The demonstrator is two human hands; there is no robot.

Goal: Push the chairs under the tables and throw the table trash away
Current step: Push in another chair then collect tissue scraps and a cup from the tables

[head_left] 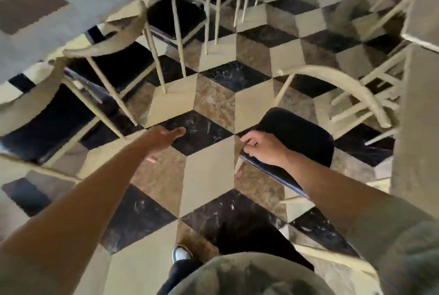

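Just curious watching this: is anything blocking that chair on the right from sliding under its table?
Nothing visible does. The right hand grips the chair by its seat edge, and only bare floor shows beside it; the table hides whatever lies beneath.
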